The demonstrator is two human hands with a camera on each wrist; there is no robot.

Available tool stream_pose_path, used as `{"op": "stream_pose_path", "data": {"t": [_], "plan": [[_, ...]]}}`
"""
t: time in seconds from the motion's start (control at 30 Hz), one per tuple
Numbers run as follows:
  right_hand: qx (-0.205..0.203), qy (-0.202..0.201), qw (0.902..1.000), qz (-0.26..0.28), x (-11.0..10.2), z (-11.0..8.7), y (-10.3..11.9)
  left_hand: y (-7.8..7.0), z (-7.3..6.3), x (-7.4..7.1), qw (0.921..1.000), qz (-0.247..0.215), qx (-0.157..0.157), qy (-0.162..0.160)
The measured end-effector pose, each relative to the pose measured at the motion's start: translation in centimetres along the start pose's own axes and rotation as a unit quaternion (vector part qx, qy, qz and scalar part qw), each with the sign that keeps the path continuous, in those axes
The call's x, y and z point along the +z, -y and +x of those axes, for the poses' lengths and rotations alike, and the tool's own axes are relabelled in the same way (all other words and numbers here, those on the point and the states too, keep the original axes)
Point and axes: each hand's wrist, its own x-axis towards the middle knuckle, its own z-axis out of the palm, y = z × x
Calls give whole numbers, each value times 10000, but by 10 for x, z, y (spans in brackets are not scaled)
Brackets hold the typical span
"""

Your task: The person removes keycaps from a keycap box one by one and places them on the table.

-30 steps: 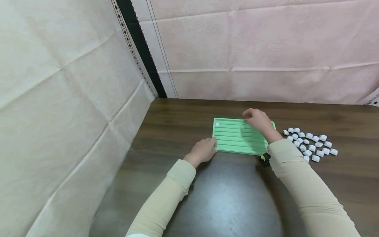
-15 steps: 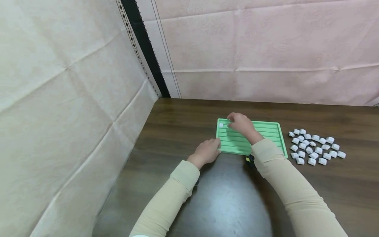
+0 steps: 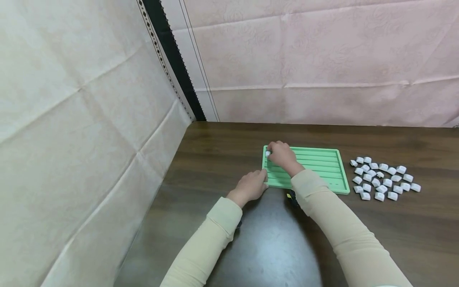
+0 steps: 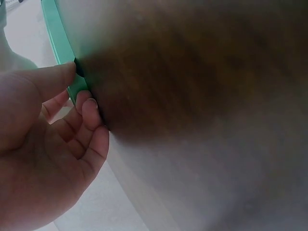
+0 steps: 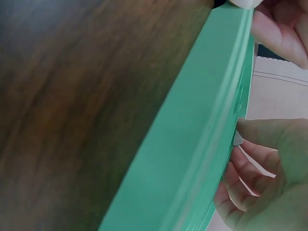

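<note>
A ridged green tray (image 3: 315, 169) lies on the table. My left hand (image 3: 250, 185) grips its near left corner; in the left wrist view the thumb and curled fingers hold the green edge (image 4: 57, 33). Over the tray's far left end, my right hand (image 3: 282, 155) pinches a small white tile (image 5: 238, 138) between thumb and fingers, low against the tray, as the right wrist view shows. A white tile (image 3: 267, 153) shows at the fingertips in the head view; whether it is the held one I cannot tell.
Several small white tiles (image 3: 381, 188) are scattered on the brown wooden table (image 3: 222, 151) to the right of the tray. Pale cloth (image 3: 322, 59) hangs behind the table, and another cloth (image 3: 89, 159) hangs at the left.
My right hand has moved left across the tray and down to its far left end. The left hand stays at the near left corner. The view has shifted slightly.
</note>
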Motion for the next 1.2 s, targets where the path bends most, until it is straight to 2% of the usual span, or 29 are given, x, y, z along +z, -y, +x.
{"op": "stream_pose_path", "data": {"t": [0.3,0.57,0.87,1.2], "plan": [[48,-62,9997,-229,0,0,3,-1,1,-1,10000,21,3,-88],[29,13,9989,-471,3,2,3,0,1,3,9998,-132,-156,36],[44,-124,9994,-319,-5,-1,-1,-1,3,1,9996,-204,-153,93],[53,-231,9996,-141,-22,-12,-17,-1,2,0,9996,-193,-148,142]]}}
